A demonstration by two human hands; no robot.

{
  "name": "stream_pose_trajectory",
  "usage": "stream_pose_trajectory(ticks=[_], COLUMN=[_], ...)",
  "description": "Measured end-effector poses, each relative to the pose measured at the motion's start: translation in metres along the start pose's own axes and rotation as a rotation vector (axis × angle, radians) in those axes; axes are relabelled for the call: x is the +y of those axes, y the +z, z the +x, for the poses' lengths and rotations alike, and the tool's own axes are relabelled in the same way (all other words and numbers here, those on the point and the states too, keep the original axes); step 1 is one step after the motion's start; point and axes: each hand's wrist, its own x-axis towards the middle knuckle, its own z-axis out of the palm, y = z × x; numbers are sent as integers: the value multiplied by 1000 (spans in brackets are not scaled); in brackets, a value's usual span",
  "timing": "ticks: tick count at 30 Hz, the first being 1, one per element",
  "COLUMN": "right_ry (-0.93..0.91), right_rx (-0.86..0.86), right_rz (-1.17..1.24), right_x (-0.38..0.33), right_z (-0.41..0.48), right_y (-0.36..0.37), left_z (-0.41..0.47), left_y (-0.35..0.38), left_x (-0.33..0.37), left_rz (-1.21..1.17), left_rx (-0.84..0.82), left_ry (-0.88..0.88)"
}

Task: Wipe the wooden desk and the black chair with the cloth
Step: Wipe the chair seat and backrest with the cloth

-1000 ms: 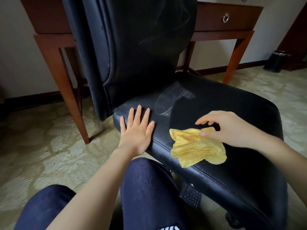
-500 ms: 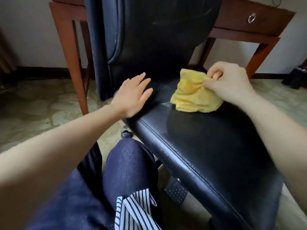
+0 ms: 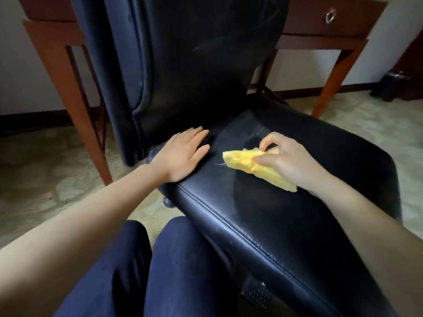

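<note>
The right hand [image 3: 290, 163] pinches the bunched yellow cloth [image 3: 254, 167] on the black chair [image 3: 309, 202] seat; it looks soft, light, limp, best gripped in a wad; the left hand [image 3: 180, 154] lies flat, fingers straight, beside it.

The left hand [image 3: 180, 154] was laid flat with straight fingers, while the right hand [image 3: 290, 163] was curled and closed around the cloth [image 3: 242, 162].

The left hand [image 3: 180, 156] lies on the chair [image 3: 274, 225], fingertips by its back; right of them lies the cloth [image 3: 240, 160], pinched in the right hand [image 3: 290, 161]; the desk [image 3: 309, 19] stands behind.
</note>
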Motion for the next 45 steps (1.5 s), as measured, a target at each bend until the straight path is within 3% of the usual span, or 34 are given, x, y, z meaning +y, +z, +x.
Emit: stream_pose_trajectory(ticks=[5, 9, 15, 20, 23, 26, 30, 33, 39, 45], right_ry=[12, 46, 49, -133, -151, -235, -406, -468, -267, 68], right_rx=[55, 123, 105, 10, 138, 167, 8, 71, 254, 476], right_rz=[-15, -1, -69, -192, -280, -257, -244, -296, -392, -332], right_x=[-7, 3, 7, -7, -7, -3, 6, 17, 54, 90], right_z=[-13, -27, -44, -41, -41, -51, -53, -25, 53, 128], right_y=[-2, 8, 12, 34, 50, 54, 46, 39, 8, -19], left_z=[-4, -14, -33, -30, -23, -17, -9, 1, 13, 16], left_y=[6, 3, -20, -16, 0, 15, 19, 21, 16, 16], left_x=[2, 9, 26, 23, 21, 15, 1, -10, -21, -32], left_rz=[19, -61, -29, -93, -93, 4, 11, 35, 41, 61], left_rx=[8, 14, -70, 15, 27, 21, 94, 81, 49, 32], left_ry=[-21, -137, -168, -231, -326, -274, -257, -234, -170, -113])
